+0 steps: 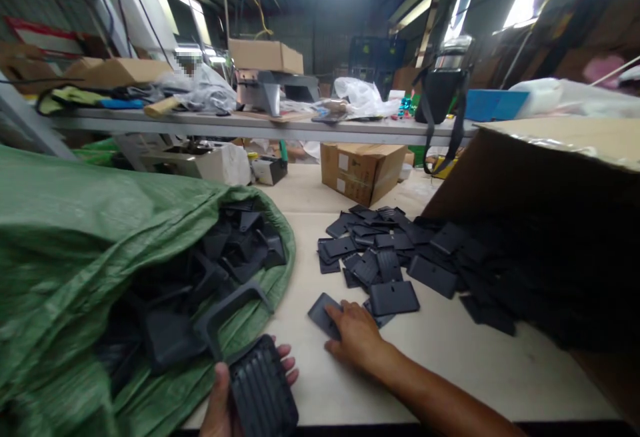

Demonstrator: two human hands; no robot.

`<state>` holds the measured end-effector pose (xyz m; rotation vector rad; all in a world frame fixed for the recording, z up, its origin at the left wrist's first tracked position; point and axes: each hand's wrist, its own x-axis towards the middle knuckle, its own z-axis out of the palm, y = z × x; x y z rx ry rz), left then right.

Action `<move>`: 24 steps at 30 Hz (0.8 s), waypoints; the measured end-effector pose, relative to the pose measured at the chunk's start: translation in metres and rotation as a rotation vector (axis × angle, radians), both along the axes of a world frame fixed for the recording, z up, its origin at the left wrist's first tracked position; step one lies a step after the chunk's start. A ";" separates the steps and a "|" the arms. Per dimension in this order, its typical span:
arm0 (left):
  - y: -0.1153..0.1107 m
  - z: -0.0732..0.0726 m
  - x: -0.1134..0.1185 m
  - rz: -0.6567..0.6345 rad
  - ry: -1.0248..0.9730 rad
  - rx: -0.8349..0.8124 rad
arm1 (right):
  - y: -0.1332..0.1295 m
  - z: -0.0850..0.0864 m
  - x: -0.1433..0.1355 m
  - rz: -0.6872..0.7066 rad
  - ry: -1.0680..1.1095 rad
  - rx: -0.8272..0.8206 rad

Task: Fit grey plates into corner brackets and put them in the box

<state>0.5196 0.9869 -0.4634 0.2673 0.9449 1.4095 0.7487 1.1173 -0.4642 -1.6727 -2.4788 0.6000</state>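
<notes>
In my left hand point(223, 402) is a black ribbed plastic part point(263, 387), its grooved face turned up, thumb on one edge and fingertips showing past the other. My right hand point(357, 335) reaches over the table with thumb and fingers on a small flat black plastic plate point(320, 311), which lies just left of a pile of similar plates point(390, 240). Some of those plates show ribbed faces, others smooth ones. A green woven sack point(125, 203) on the left opens toward me, with black angular plastic parts point(170, 330) inside its mouth.
On the right, a large open cardboard box point(560, 157) lies tilted, with dark plates spilling from it. A smaller carton point(363, 170) stands at the table's back. Above runs a shelf point(300, 127) carrying plastic bags, boxes and a strapped black case point(440, 93).
</notes>
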 end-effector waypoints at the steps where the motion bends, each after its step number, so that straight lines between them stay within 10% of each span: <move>1: 0.001 0.006 0.004 0.012 -0.024 0.004 | 0.000 0.002 0.003 0.007 0.011 0.000; 6: 0.010 0.028 0.032 0.090 -0.141 0.072 | -0.010 0.012 0.021 0.081 0.168 -0.074; 12: 0.014 0.015 0.044 0.164 -0.186 0.070 | -0.061 0.038 0.019 0.199 0.737 -0.083; 24: 0.009 0.000 0.057 0.147 -0.147 0.026 | -0.096 0.029 -0.016 0.298 0.567 0.058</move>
